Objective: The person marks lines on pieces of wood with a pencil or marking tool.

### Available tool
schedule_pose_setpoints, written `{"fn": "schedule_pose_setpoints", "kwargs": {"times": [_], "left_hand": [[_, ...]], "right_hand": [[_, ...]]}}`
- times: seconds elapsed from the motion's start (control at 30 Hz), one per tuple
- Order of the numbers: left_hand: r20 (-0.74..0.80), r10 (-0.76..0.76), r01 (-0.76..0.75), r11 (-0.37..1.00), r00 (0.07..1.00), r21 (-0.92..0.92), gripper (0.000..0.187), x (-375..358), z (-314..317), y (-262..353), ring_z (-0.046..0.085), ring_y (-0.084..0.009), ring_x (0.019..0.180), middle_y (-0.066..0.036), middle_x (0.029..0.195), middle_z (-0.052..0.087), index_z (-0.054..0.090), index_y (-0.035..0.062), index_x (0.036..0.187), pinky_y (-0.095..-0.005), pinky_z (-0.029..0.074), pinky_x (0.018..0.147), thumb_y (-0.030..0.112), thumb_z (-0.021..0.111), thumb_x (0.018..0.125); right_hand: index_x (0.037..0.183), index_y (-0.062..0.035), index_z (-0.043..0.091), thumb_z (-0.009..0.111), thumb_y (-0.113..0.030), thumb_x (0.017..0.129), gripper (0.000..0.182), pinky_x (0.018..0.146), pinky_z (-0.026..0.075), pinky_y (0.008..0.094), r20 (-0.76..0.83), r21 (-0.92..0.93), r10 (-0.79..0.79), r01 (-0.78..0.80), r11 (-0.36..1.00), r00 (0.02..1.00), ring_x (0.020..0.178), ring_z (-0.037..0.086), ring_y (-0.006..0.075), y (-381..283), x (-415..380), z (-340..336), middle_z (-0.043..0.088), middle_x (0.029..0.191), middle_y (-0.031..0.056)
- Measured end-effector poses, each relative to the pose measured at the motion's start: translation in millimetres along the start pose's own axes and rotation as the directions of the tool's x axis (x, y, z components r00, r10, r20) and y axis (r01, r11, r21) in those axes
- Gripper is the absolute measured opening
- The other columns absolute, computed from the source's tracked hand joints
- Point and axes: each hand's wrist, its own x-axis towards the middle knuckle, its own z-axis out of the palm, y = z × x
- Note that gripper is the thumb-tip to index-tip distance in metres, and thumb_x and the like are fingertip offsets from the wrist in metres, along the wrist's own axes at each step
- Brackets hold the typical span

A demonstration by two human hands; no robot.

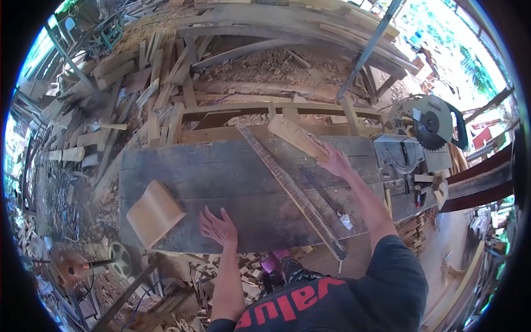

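Note:
My right hand (335, 161) grips the near end of a short wooden board (297, 137), which slants toward the far edge of the dark workbench (221, 171). Fingers spread, my left hand (219, 228) is over the bench's near side with nothing in it. To its left lies a pale wooden block (156, 213) with a curved outline. Between my arms a long narrow wood strip (293, 191) with a rough edge runs diagonally across the bench. Right of the strip are a thin dark bar (322, 192) and a small crumpled silvery thing (345, 221).
A miter saw (430, 124) with an exposed toothed blade stands at the bench's right end. Stacked lumber (116, 83) is heaped at the left. Beyond the bench runs a long timber rack (287, 30). Offcuts (246, 276) cover the ground by my feet.

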Motion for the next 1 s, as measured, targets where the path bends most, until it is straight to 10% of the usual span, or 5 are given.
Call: {"fn": "schedule_pose_setpoints", "kwargs": {"times": [0.53, 1.0], "left_hand": [[0.051, -0.034, 0.028, 0.993, 0.998, 0.110, 0.063, 9, 4, 6, 0.027, -0.0338, 0.138, -0.014, 0.143, 0.036, 0.036, 0.0095, 0.141, -0.0524, 0.021, 0.108, 0.041, 0.057, 0.090], [0.113, -0.043, 0.029, 0.992, 0.993, 0.121, 0.063, 13, 5, 6, 0.027, -0.0365, 0.136, -0.016, 0.143, 0.035, 0.035, 0.0098, 0.141, -0.0537, 0.021, 0.107, 0.042, 0.056, 0.090]], "right_hand": [[0.139, -0.0136, 0.044, 0.072, -0.032, 0.074, 0.073, 0.097, 0.047, 0.0449, 0.254, 0.095, -0.265, 0.249, 0.964, 0.930, 0.110, 0.060, 0.0369, -117, 102, 24, 0.063, 0.119, 0.0192], [0.136, -0.0185, 0.052, 0.058, -0.065, 0.081, 0.072, 0.106, 0.036, 0.0489, 0.473, -0.062, -0.365, 0.443, 0.894, 0.802, 0.127, 0.046, 0.0364, -185, 236, 105, 0.052, 0.133, 0.0185]]}}
